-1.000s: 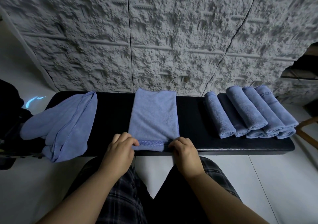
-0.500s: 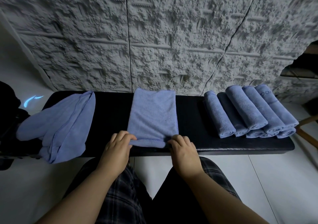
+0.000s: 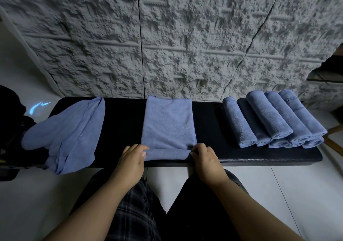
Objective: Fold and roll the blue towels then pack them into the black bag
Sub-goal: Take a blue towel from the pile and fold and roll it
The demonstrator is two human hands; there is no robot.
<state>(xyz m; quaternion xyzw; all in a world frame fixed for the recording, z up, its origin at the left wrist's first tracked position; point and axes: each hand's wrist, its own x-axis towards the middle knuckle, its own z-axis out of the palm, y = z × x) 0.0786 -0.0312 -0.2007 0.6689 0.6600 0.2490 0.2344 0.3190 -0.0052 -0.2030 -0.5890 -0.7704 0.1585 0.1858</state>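
A folded blue towel (image 3: pixel 168 124) lies lengthwise across the middle of the black bench (image 3: pixel 209 129). Its near end is turned over into a small roll (image 3: pixel 167 154) at the bench's front edge. My left hand (image 3: pixel 130 160) grips the roll's left end and my right hand (image 3: pixel 205 160) grips its right end. Several rolled blue towels (image 3: pixel 272 122) are stacked on the bench's right part. A heap of loose blue towels (image 3: pixel 66 135) hangs over the bench's left end. A dark shape that may be the black bag (image 3: pixel 9 122) sits at the far left, mostly cut off.
A rough grey stone wall (image 3: pixel 167 36) rises right behind the bench. White floor tiles (image 3: pixel 287 194) lie in front. My knees sit below the bench's front edge. A wooden leg (image 3: pixel 334 138) shows at the right edge.
The towel's near hem has been turned over and rolled away from me, forming a thicker roll. Both hands moved slightly forward with it.
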